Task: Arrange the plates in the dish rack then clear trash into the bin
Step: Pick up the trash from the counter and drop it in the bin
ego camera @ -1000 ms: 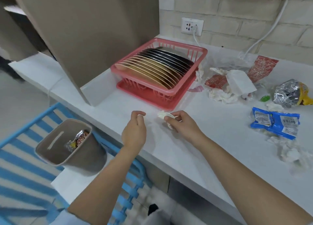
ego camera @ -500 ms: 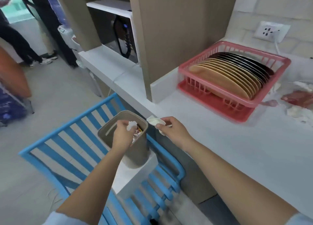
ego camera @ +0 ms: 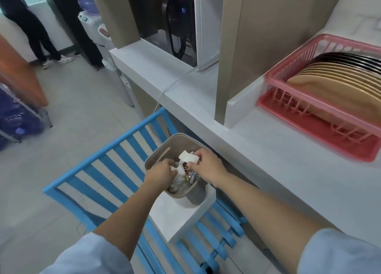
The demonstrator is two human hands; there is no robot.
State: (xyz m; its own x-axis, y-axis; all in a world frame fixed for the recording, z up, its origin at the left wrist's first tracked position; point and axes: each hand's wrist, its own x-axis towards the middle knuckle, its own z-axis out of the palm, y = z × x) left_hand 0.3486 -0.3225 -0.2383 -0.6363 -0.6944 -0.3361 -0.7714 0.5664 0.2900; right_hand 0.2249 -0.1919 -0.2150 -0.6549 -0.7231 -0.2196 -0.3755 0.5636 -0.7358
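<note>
Both of my hands are over the beige bin, which stands on a white block on a blue slatted chair. My right hand pinches a crumpled white tissue just above the bin's mouth. My left hand is curled over the bin with its fingertips down among the wrappers; what it holds is hidden. The bin holds foil and printed wrappers. At the right, the pink dish rack on the white counter holds a row of tan and black plates standing on edge.
A white counter runs along the right, with a beige partition and a white microwave on it. The blue chair stands below the counter edge. People stand at the far left by a water dispenser.
Both hands left the counter and moved down to the bin, each carrying a bit of tissue. The right hand now holds its tissue over the bin's mouth; the view swung left.
</note>
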